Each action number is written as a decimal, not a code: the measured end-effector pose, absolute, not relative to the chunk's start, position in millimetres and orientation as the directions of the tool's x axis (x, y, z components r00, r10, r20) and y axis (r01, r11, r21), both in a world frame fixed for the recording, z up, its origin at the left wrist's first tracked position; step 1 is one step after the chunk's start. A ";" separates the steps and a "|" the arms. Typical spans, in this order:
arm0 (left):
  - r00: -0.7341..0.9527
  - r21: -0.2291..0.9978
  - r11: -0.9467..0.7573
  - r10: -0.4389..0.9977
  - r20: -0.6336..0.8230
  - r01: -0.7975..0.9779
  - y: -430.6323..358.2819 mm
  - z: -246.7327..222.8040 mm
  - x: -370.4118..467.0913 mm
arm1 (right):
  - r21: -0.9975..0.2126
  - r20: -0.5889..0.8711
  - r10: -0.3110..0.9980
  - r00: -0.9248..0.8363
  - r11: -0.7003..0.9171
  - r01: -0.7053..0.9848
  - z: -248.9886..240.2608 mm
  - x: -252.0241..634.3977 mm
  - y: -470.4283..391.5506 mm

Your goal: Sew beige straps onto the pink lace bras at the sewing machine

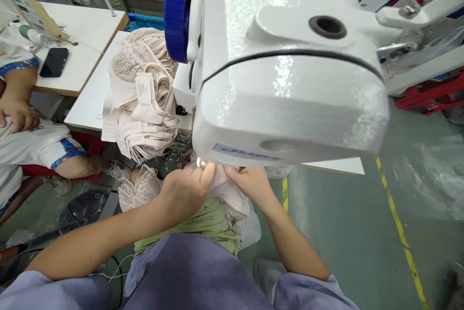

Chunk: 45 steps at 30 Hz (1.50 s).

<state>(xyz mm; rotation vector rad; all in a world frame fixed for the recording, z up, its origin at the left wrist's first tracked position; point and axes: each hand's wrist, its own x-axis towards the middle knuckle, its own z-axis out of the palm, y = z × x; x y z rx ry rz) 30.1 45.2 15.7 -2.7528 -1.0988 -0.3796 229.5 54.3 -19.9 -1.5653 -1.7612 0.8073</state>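
Hands at the pale fabric beneath the sewing machine head

Left hand (188,189): knuckles up, fingers curled, set against the upper left of the pale fabric (230,194); the forearm slants up and inward from the lower left. Right hand (250,183): fingers pointing inward at the upper right of the fabric, forearm rising from the lower right. The machine head partly hides the fingertips, so whether either hand is clamped cannot be told. The fabric hangs between the hands, over the green cloth (213,220) on the lap. A lace garment (141,189) lies left of the left forearm. Above the hands is the white machine head (290,102), with its blue handwheel (177,21); to its left, a heap of beige garments (145,92) rests on a white table (90,99).
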 end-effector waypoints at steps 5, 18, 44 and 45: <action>0.682 -0.056 -0.697 0.677 0.277 0.715 45.2 14.4 32.1 | -0.835 0.060 0.991 -0.121 0.116 0.538 -11.9 232.7 65.9; 0.675 -0.075 -0.693 0.664 0.321 0.717 47.3 16.6 33.4 | -0.866 0.011 0.992 -0.125 0.072 0.495 -12.5 235.0 71.1; 0.496 0.327 -0.546 0.838 0.229 0.772 41.1 -0.9 7.9 | -0.885 0.074 0.995 -0.065 0.095 0.455 -43.0 229.8 54.5; 0.446 0.430 -0.487 0.873 0.200 0.760 38.9 -1.9 5.5 | -0.878 0.100 0.994 -0.042 0.108 0.467 -48.7 231.0 51.5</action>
